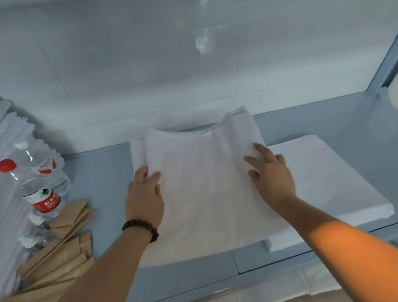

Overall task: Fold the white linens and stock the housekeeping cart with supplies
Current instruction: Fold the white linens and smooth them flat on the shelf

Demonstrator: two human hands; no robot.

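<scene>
Pressing flat, the folded linen (pixel 207 189) is held down between the left hand (pixel 144 199) and right hand (pixel 272 178), both unclenched; squaring is probably needed next.

White linen (pixel 207 189), grey-blue shelf (pixel 376 147), red-capped bottle (pixel 33 189), seemingly tan paper sleeves (pixel 60 258).

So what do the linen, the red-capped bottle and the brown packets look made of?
Linen: white woven cloth, matte, softly creased. Bottle: clear glossy plastic, see-through, with a red cap. Packets: probably kraft paper, flat, matte brown; contents hidden.
</scene>
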